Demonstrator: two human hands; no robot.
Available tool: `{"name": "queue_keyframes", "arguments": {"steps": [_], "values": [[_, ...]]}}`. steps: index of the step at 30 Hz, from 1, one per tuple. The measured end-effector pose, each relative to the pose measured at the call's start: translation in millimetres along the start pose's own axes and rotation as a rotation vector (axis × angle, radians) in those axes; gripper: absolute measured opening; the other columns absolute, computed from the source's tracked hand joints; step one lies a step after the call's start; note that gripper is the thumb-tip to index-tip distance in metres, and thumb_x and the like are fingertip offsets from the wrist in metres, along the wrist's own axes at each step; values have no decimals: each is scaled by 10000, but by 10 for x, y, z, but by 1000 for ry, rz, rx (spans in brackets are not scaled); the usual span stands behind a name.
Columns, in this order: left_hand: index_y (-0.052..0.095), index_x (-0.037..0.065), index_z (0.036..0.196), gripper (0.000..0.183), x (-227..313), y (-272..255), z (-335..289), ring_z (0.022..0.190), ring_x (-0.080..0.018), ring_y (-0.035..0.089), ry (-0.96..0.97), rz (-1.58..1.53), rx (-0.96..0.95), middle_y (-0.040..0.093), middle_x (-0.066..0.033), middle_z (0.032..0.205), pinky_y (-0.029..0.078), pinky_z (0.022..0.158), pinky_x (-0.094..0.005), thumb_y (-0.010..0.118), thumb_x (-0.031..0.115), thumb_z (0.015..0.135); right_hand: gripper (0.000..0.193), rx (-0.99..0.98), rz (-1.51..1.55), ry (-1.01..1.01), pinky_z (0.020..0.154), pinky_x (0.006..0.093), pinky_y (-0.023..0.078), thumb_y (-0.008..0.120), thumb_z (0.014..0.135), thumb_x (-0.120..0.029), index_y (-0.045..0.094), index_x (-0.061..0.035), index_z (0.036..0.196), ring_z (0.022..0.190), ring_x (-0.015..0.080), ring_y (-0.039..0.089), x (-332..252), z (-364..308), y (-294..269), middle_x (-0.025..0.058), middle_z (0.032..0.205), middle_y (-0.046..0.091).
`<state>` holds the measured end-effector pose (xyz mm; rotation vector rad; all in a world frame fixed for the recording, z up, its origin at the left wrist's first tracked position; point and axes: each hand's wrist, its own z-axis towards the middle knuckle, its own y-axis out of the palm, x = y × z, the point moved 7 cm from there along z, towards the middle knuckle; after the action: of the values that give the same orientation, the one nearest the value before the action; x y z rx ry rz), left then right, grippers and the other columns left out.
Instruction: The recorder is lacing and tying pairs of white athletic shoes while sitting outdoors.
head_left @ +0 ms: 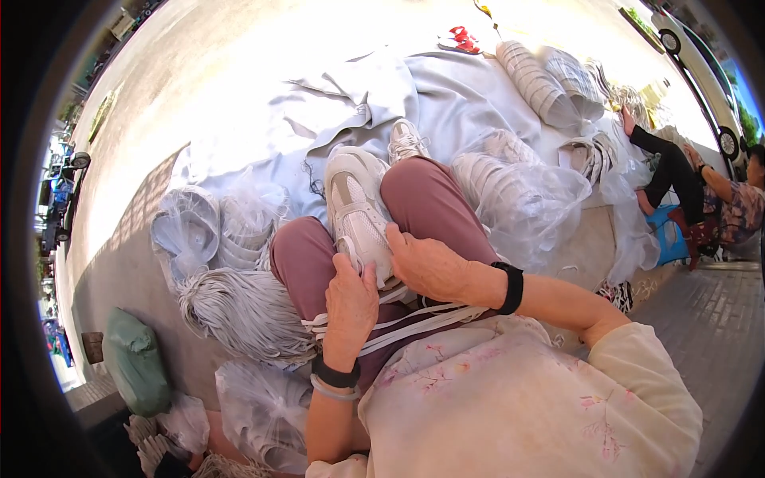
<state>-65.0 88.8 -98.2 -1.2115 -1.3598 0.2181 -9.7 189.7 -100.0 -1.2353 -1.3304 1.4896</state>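
A white and beige sneaker (355,191) stands between my knees, its toe pointing away from me. At its near end my left hand (351,303) is closed, thumb and fingers pinching a pale shoelace by the shoe's opening. From the right, my right hand (430,263) grips the side of the same sneaker, its fingertips bent in and partly hidden. Loose white shoelaces (422,323) lie across my lap, under my wrists. A thick bundle of pale laces (247,311) rests beside my left knee. Beyond my right knee another similar shoe (407,142) shows in part.
Clear plastic bags of stacked pale shoe parts lie at left (187,227) and right (518,191) on a silvery sheet (358,88). Wrapped rolls (538,84) lie farther off. A green sack (135,358) sits lower left. Another person (721,191) sits at right.
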Motion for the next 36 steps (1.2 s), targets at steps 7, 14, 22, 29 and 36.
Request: {"name": "queue_keyframes", "arguments": {"steps": [7,14,22,29,36], "values": [[375,-4,971,272,-71,160,-19,774,-515,558,17,-97,-5,578,-332,766,427,657,-565,552,190,900,388,-45,209,98,626,319,538,571,805,-123,514,154,1072,842,323,604,8,-104,261,311,1081,516],[411,9,995,237,-186,-5,-23,538,-357,607,-191,-315,-129,584,-241,699,449,441,-428,529,203,928,379,35,588,214,568,408,512,590,823,-124,390,65,1084,731,384,619,108,37,-41,260,860,577],[527,15,966,216,-52,-141,-265,454,-36,432,-224,-1035,-198,479,5,639,487,439,-208,444,213,988,197,-412,1291,353,628,391,486,547,885,-173,565,23,888,722,288,614,73,-67,-261,157,833,608],[552,4,912,195,-66,-69,-383,533,-39,503,-217,-1034,-153,529,-10,712,519,507,-198,480,173,978,192,95,1254,198,696,307,474,568,898,-158,634,5,974,753,196,599,-70,96,-303,106,844,626],[579,-16,994,259,-149,-265,-371,609,-56,554,58,-785,31,556,-13,738,490,549,-221,459,213,989,198,41,1421,320,693,296,489,525,941,-163,632,2,962,746,154,603,67,125,-431,55,832,634]]}}
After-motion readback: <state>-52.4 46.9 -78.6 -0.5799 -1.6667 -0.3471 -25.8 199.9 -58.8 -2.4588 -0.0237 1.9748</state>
